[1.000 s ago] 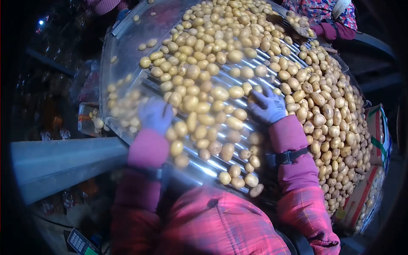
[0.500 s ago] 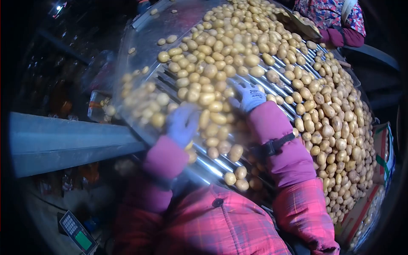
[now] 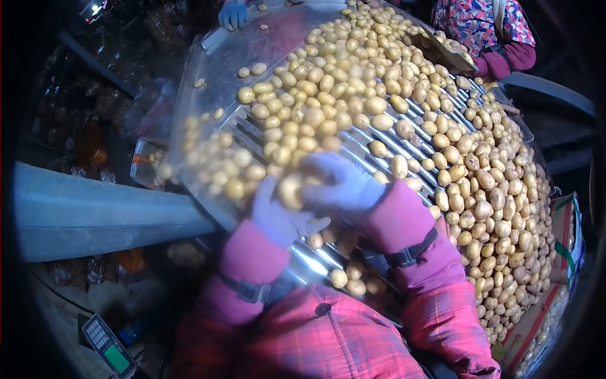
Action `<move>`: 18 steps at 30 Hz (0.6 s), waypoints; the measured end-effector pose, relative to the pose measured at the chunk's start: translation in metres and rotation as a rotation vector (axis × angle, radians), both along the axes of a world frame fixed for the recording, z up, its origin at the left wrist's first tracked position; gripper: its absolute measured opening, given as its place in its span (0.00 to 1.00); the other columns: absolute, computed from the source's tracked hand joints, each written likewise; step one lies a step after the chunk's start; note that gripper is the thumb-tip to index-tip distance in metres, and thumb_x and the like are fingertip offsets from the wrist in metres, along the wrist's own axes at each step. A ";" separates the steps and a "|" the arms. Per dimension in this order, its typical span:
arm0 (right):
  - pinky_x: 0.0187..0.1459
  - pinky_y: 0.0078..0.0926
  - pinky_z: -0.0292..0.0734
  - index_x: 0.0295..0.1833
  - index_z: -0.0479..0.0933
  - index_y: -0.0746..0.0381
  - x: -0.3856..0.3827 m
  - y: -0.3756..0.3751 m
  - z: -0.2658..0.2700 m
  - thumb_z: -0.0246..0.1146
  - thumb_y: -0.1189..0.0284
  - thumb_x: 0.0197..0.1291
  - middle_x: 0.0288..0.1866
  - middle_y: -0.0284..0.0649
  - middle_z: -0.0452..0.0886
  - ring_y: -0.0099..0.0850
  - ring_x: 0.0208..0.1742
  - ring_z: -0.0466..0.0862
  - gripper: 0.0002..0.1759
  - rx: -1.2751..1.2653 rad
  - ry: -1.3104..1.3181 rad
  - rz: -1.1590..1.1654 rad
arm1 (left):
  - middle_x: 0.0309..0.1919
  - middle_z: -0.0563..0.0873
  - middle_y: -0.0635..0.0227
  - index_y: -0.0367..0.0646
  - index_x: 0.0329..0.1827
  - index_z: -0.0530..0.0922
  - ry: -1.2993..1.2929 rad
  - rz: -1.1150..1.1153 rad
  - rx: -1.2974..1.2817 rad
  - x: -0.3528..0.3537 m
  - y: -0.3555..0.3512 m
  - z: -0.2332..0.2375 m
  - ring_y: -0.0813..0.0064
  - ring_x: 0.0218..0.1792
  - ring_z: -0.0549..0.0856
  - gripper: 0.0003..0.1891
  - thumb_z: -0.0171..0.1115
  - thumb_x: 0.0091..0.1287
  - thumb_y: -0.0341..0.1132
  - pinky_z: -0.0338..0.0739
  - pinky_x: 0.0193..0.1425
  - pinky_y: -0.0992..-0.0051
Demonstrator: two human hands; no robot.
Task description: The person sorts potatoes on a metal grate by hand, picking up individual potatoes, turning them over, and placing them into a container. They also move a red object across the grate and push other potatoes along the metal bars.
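My left hand (image 3: 278,216), in a pale glove, is spread with its thumb and fingers apart, low over the near end of the metal rollers (image 3: 310,260). Just above its fingers a potato (image 3: 291,191) is raised off the pile, blurred. My right hand (image 3: 344,183), gloved and smeared by motion, reaches in from the right with its fingertips closed against that potato. Ahead of both hands a heap of yellow potatoes (image 3: 309,117) covers much of the rollers. A few loose potatoes (image 3: 356,287) lie close to my jacket.
At the upper right a co-worker's sleeve (image 3: 505,60) is beside a scoop-like sheet (image 3: 442,54). Another person's gloved hand (image 3: 233,14) rests at the far edge. A thick beam (image 3: 113,211) stands left, a scale display (image 3: 108,344) lower left, boxes (image 3: 536,322) lower right.
My right hand has swung left and toward me, up to the potato. My left hand has turned and spread its fingers. Rollers show where potatoes lay. A gloved hand has appeared at the top.
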State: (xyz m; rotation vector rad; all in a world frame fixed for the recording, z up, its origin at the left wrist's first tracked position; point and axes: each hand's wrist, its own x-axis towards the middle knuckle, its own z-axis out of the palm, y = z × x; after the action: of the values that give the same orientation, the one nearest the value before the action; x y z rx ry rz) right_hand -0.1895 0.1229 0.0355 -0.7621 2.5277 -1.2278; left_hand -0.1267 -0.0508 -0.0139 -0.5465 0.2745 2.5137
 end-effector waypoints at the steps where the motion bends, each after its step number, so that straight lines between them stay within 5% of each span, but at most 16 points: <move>1: 0.50 0.38 0.74 0.52 0.77 0.59 -0.026 0.004 -0.014 0.64 0.55 0.51 0.47 0.49 0.78 0.45 0.50 0.78 0.26 0.069 0.220 0.162 | 0.63 0.70 0.58 0.50 0.68 0.62 -0.009 0.020 0.000 0.001 -0.007 -0.009 0.45 0.57 0.74 0.34 0.40 0.66 0.63 0.73 0.53 0.42; 2: 0.45 0.37 0.75 0.49 0.78 0.57 -0.057 -0.004 -0.073 0.62 0.58 0.52 0.43 0.47 0.78 0.43 0.48 0.79 0.20 -0.149 0.327 -0.081 | 0.62 0.70 0.58 0.50 0.68 0.61 -0.019 0.040 -0.002 0.004 -0.013 -0.015 0.45 0.57 0.74 0.34 0.40 0.66 0.63 0.74 0.53 0.43; 4: 0.48 0.39 0.73 0.53 0.75 0.54 -0.081 -0.013 -0.045 0.60 0.62 0.54 0.49 0.42 0.77 0.40 0.52 0.77 0.20 0.239 0.380 -0.290 | 0.62 0.70 0.57 0.48 0.67 0.62 0.059 0.039 -0.038 0.009 -0.011 -0.006 0.44 0.57 0.73 0.35 0.38 0.66 0.64 0.75 0.52 0.45; 8: 0.55 0.42 0.63 0.57 0.73 0.47 -0.120 -0.031 -0.099 0.55 0.67 0.53 0.52 0.40 0.73 0.39 0.53 0.74 0.22 0.574 0.839 -0.191 | 0.59 0.71 0.57 0.43 0.63 0.64 0.158 -0.083 -0.154 0.005 -0.010 -0.001 0.46 0.57 0.73 0.35 0.35 0.66 0.63 0.74 0.52 0.47; 14: 0.55 0.46 0.64 0.59 0.70 0.48 -0.121 -0.032 -0.092 0.56 0.66 0.55 0.50 0.37 0.74 0.38 0.53 0.73 0.23 0.640 0.495 -0.184 | 0.60 0.68 0.58 0.46 0.66 0.62 0.364 -0.147 -0.562 0.000 -0.007 0.001 0.47 0.58 0.71 0.36 0.35 0.65 0.64 0.72 0.53 0.45; 16: 0.55 0.47 0.65 0.56 0.73 0.51 -0.093 -0.020 -0.078 0.61 0.60 0.48 0.46 0.39 0.77 0.41 0.51 0.76 0.26 0.192 0.424 -0.275 | 0.61 0.67 0.56 0.39 0.68 0.57 0.146 0.011 -0.226 0.002 -0.002 0.012 0.52 0.59 0.72 0.26 0.35 0.74 0.47 0.78 0.54 0.56; 18: 0.52 0.44 0.69 0.54 0.74 0.54 -0.065 -0.012 -0.043 0.64 0.56 0.44 0.43 0.44 0.79 0.43 0.48 0.78 0.29 -0.119 0.198 -0.019 | 0.62 0.66 0.56 0.41 0.69 0.56 0.314 0.007 -0.081 0.001 -0.005 -0.002 0.52 0.60 0.71 0.27 0.34 0.74 0.50 0.76 0.56 0.55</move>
State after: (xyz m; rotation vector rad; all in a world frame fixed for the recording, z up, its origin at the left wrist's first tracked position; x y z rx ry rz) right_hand -0.2542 0.1104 -0.0079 -0.9307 2.6410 -1.3821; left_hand -0.1259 -0.0563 -0.0158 -0.1801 0.4927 2.5989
